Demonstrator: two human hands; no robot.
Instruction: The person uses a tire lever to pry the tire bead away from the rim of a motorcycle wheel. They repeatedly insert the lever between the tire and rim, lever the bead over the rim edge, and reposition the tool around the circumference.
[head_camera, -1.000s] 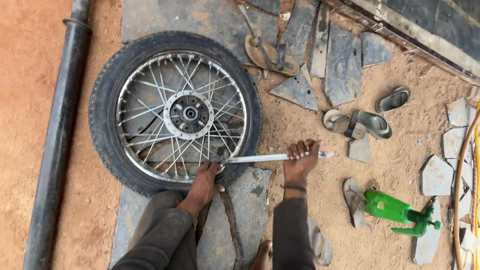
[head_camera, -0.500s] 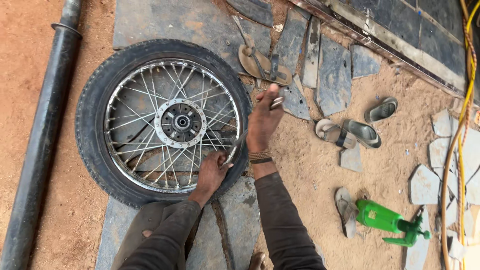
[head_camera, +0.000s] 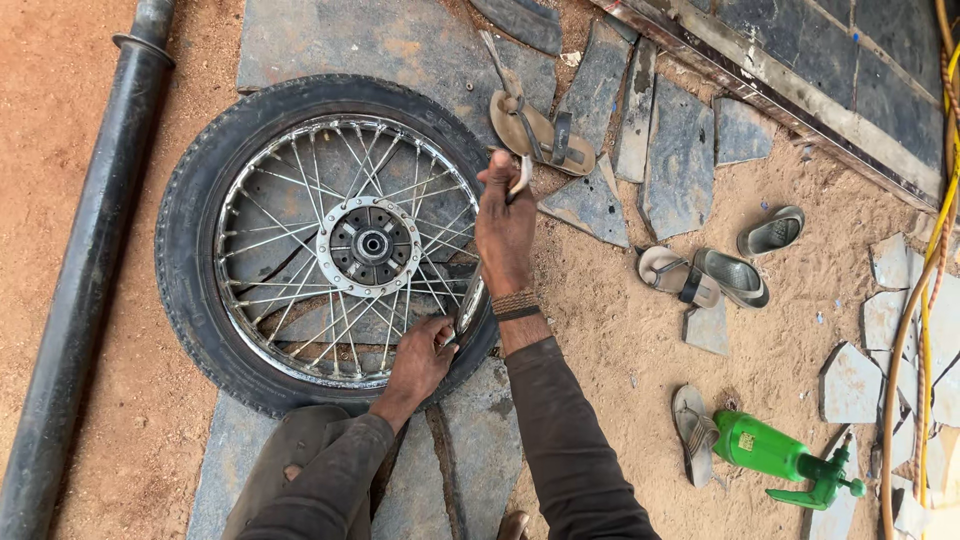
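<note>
On the stone slab, your left hand grips the chrome rim of the spoked wheel flat there, right hand clenched around a metal lever at the rubber tyre's edge.

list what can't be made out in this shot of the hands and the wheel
- Head view: the lower tip of the metal lever is hidden by the left hand and the rim.
- The right hand covers the middle of the lever.
- The tyre bead at the lever is too small to judge.
- The person's knee hides the tyre's near edge.
- The black pipe is cut off at both frame edges.
</note>
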